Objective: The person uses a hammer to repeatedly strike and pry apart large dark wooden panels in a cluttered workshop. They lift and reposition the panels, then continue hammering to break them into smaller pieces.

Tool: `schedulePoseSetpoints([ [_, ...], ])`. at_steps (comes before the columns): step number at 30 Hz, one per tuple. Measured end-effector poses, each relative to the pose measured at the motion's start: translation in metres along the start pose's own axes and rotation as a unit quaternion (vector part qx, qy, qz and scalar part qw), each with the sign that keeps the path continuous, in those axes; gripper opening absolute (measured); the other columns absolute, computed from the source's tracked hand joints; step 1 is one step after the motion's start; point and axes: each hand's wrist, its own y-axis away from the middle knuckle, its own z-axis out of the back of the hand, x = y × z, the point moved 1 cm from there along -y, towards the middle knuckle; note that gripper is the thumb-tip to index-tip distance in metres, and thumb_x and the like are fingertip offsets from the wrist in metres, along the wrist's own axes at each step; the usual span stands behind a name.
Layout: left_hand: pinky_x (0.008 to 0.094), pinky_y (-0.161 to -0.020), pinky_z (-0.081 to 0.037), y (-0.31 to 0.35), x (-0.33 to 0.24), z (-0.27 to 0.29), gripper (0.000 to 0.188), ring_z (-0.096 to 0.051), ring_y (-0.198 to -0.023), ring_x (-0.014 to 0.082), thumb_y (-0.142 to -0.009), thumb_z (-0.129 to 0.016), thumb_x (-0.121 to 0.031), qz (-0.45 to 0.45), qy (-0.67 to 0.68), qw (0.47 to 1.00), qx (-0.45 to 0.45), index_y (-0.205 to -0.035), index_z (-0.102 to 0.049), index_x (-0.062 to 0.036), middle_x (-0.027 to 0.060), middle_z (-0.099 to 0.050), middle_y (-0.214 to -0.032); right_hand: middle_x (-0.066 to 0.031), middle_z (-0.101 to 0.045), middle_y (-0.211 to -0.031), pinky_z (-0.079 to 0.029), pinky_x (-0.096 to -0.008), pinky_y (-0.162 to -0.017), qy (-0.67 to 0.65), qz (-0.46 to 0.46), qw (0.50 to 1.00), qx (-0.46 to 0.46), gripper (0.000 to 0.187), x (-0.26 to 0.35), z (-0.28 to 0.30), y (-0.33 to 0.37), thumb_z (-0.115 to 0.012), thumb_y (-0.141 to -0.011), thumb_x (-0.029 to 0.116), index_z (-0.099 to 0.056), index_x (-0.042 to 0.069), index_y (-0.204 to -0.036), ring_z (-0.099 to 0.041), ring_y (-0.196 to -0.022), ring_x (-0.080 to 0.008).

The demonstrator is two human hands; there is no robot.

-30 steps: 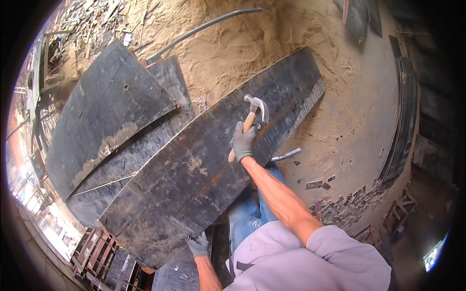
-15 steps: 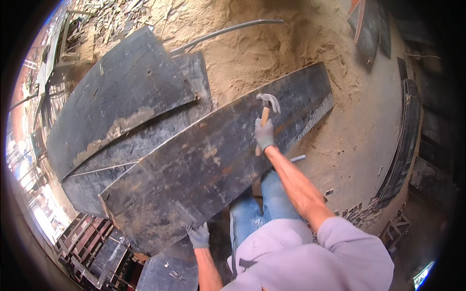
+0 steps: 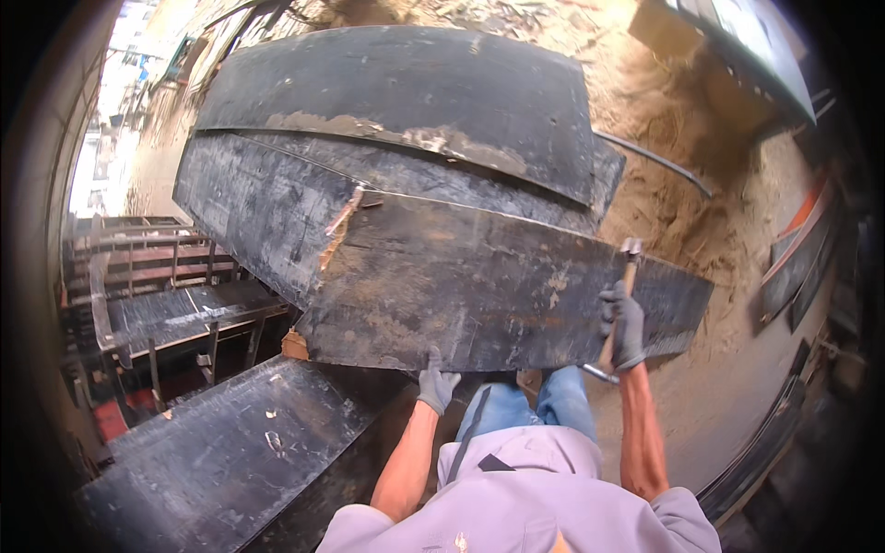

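Note:
A long dark board (image 3: 442, 286) with a splintered left end lies across in front of me. At its near edge is my left hand (image 3: 437, 382) in a grey glove, one finger stretched over the top face and the thumb out to the side; some fingers are hidden. My right hand (image 3: 627, 327), also gloved, grips the wooden handle of a claw hammer (image 3: 631, 263) over the board's right part. The hammer's head points away from me, above the far edge. Fingers of that hand look partly spread around the handle.
Larger dark panels (image 3: 396, 83) lie overlapped beyond the board. Another dark panel (image 3: 240, 452) extends at the lower left, beside metal frames (image 3: 157, 267). A bent pipe (image 3: 659, 158) rests on sandy ground at the right, and more panels (image 3: 793, 267) lean farther right.
My view has turned left, so the boards now appear more level and farther right. The hammer remains in my right hand, and my left hand remains at the board's near edge.

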Motion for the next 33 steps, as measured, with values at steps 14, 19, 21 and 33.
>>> schedulePoseSetpoints([
  [14,0.0381,-0.092,-0.050,0.045,-0.398,-0.094,0.065,-0.064,-0.104,0.0239,-0.103,-0.041,-0.056,-0.654,-0.360,0.661,-0.078,-0.124,-0.063,0.0022,0.0145,-0.071,-0.104,-0.0058,-0.057,-0.072,-0.050,-0.0320,-0.042,-0.016,0.019,0.998,0.063,0.021,-0.030,-0.366,0.027,-0.054,-0.098,0.021,-0.050,0.001,-0.099,-0.061,-0.053,-0.0158],
  [19,0.0325,-0.086,-0.050,0.022,-0.414,-0.137,0.078,-0.061,-0.091,0.0166,-0.096,-0.040,-0.073,-0.426,-0.308,0.836,0.158,-0.103,-0.069,-0.0007,0.0062,-0.069,-0.098,-0.0109,-0.058,-0.075,-0.053,-0.0355,-0.045,-0.023,0.058,0.994,-0.085,0.025,-0.045,-0.426,0.003,-0.052,-0.095,0.016,-0.051,-0.008,-0.102,-0.065,-0.057,-0.0227],
  [21,0.0337,-0.073,-0.051,-0.005,-0.419,-0.118,0.084,-0.063,-0.082,0.0164,-0.096,-0.039,-0.073,-0.344,-0.243,0.884,0.202,-0.107,-0.071,0.0039,0.0078,-0.071,-0.094,-0.0169,-0.061,-0.084,-0.059,-0.0385,-0.051,-0.075,0.036,0.990,-0.113,0.029,-0.045,-0.460,0.021,-0.053,-0.092,0.009,-0.047,-0.016,-0.107,-0.071,-0.063,-0.0312],
  [33,0.0250,-0.057,-0.047,0.047,-0.419,-0.134,0.084,-0.058,-0.063,0.0096,-0.092,-0.038,-0.079,-0.267,-0.176,0.864,0.387,-0.101,-0.071,-0.0022,0.0009,-0.066,-0.077,-0.0213,-0.062,-0.089,-0.054,-0.0357,-0.050,-0.017,0.028,0.997,-0.068,0.029,-0.040,-0.484,0.044,-0.057,-0.096,0.015,-0.045,-0.008,-0.109,-0.068,-0.062,-0.0264],
])
